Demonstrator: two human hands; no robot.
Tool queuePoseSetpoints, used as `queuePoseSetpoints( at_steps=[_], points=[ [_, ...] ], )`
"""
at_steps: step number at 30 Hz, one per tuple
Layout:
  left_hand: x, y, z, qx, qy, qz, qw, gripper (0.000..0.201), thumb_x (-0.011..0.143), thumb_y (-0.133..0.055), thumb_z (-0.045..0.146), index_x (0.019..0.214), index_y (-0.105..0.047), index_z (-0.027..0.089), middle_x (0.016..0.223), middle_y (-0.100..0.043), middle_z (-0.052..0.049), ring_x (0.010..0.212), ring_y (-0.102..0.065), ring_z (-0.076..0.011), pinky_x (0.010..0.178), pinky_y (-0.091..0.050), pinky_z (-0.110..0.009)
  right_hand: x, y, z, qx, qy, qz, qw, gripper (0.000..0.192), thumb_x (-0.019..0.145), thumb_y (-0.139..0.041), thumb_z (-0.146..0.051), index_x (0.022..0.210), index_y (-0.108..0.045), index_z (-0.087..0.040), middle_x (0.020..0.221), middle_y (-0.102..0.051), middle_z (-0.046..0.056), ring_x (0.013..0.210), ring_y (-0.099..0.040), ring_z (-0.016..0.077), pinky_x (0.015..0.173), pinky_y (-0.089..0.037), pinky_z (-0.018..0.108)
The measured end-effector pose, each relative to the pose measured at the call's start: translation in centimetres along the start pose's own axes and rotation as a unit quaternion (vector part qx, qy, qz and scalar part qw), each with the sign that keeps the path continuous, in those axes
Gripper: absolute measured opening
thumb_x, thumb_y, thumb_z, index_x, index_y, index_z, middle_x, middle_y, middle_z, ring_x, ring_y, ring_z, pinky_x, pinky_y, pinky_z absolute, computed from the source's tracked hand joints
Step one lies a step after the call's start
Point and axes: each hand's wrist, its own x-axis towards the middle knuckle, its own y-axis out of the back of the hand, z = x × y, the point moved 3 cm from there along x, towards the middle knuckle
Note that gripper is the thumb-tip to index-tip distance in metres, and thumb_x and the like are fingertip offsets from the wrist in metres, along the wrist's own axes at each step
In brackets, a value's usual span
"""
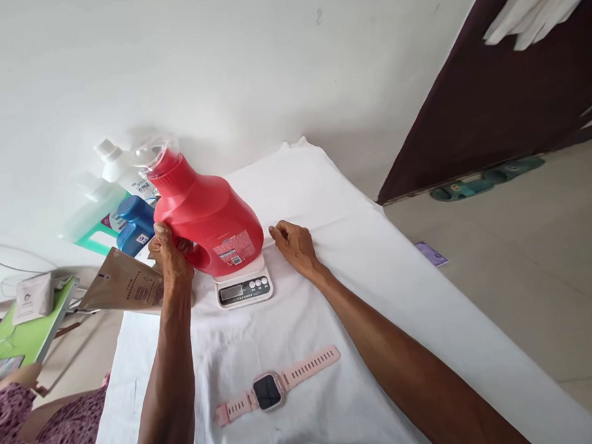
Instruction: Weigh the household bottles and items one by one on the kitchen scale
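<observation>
Here, far to my left, a green board [29, 335] carries a small white pouch [33, 297], and a brown paper bag [125, 285] lies at the edge of the white-covered bench [376, 258], with pale and blue bottles [129, 216] behind it against the wall. My left hand [168, 254] has its grip clamped through the handle of the red detergent bottle [205, 216], which sits tilted on the small white scale [243, 284]. Just right of the scale my right hand [293, 244] rests on the cloth, fingers loosely curled, holding nothing. Nearer me lies a pink watch [274, 388], strap flat.
</observation>
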Motion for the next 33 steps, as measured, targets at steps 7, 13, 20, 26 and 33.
queuePoseSetpoints(
  at_steps=[7,13,20,26,33],
  points=[
    [4.4,-5.5,3.4,-0.02,-0.008,0.036,0.999,0.065,0.088,-0.04,0.09,0.072,-0.031,0.028,0.056,-0.027,0.006,0.047,-0.028,-0.0119,0.043,-0.026,-0.029,0.4,-0.2,0.4,-0.018,0.008,0.007,1.0,0.039,0.102,-0.052,-0.04,0.066,-0.042,-0.026,0.059,-0.054,-0.003,0.058,-0.047,0.0169,0.063,-0.032,0.029],
    [9.8,-16.2,2.4,-0.092,0.059,0.021,0.994,0.064,0.089,-0.048,0.084,0.066,-0.032,0.027,0.057,-0.032,0.005,0.045,-0.031,-0.0094,0.042,-0.026,-0.027,0.3,-0.5,0.7,-0.04,0.007,0.004,0.999,0.037,0.103,-0.051,-0.038,0.068,-0.043,-0.026,0.062,-0.06,0.0,0.058,-0.052,0.0181,0.061,-0.03,0.029],
    [12.0,-24.2,-2.2,-0.132,0.103,0.026,0.986,0.071,0.08,-0.062,0.085,0.059,-0.028,0.027,0.051,-0.031,0.007,0.047,-0.028,-0.0078,0.043,-0.023,-0.027,0.4,-0.9,1.3,-0.053,-0.001,0.007,0.999,0.036,0.103,-0.049,-0.037,0.07,-0.041,-0.026,0.061,-0.058,-0.001,0.058,-0.052,0.0184,0.061,-0.028,0.03],
    [13.5,-25.7,-4.7,-0.114,0.106,0.064,0.986,0.069,0.086,-0.056,0.085,0.059,-0.029,0.027,0.053,-0.033,0.006,0.049,-0.03,-0.0094,0.046,-0.026,-0.028,0.3,-0.8,1.0,-0.055,-0.015,-0.006,0.998,0.037,0.104,-0.049,-0.035,0.07,-0.038,-0.026,0.062,-0.053,-0.003,0.057,-0.045,0.0161,0.061,-0.026,0.029],
    [12.4,-23.6,-4.7,0.055,-0.008,-0.007,0.998,0.054,0.092,-0.058,0.075,0.079,-0.048,0.023,0.079,-0.055,-0.001,0.082,-0.061,-0.0184,0.076,-0.053,-0.03,0.2,-0.8,0.9,-0.041,-0.025,0.0,0.999,0.037,0.103,-0.048,-0.034,0.069,-0.038,-0.025,0.06,-0.047,-0.004,0.057,-0.041,0.0147,0.062,-0.025,0.029]
  ],
)
